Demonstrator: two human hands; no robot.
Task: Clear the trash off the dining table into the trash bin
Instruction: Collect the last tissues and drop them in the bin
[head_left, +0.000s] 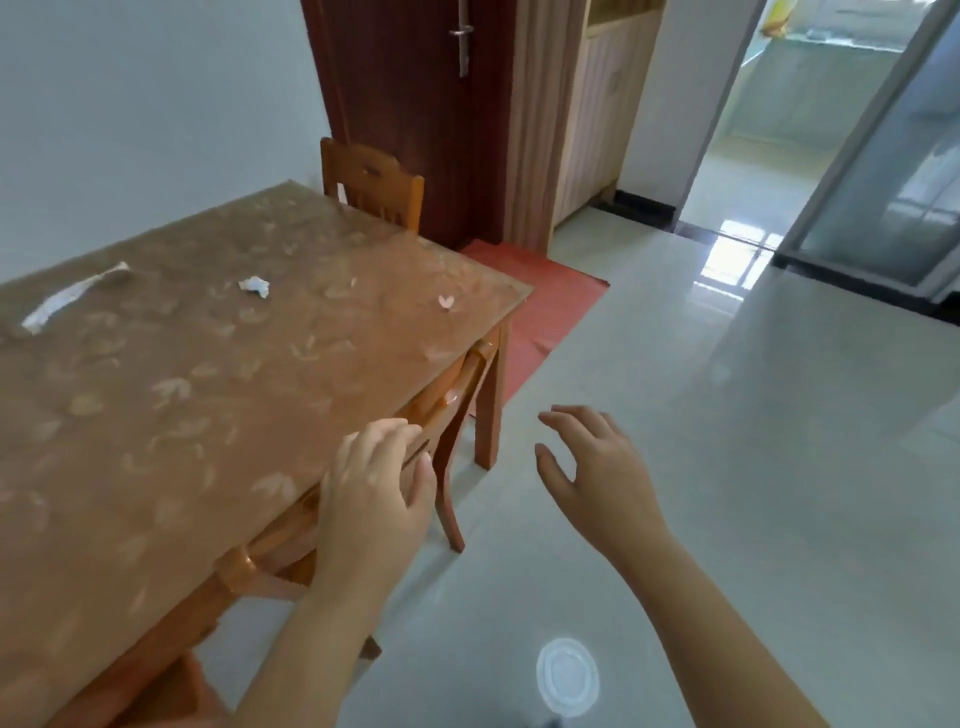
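Observation:
The dining table (218, 395) has a brown leaf-patterned cover and fills the left half of the view. On it lie a long white paper strip (72, 297) at the far left, a crumpled white scrap (254, 286) in the middle, and a small pale scrap (445, 302) near the far right corner. My left hand (374, 488) hovers over the table's near edge, fingers apart, holding nothing. My right hand (597, 467) is out over the floor to the right of the table, open and empty. No trash bin is in view.
A wooden chair (452, 415) is tucked under the table's right side and another chair (371, 182) stands at the far end. A clear plastic lid (566, 678) lies on the pale tile floor near me. A red mat (540, 306) lies before a dark door (415, 104).

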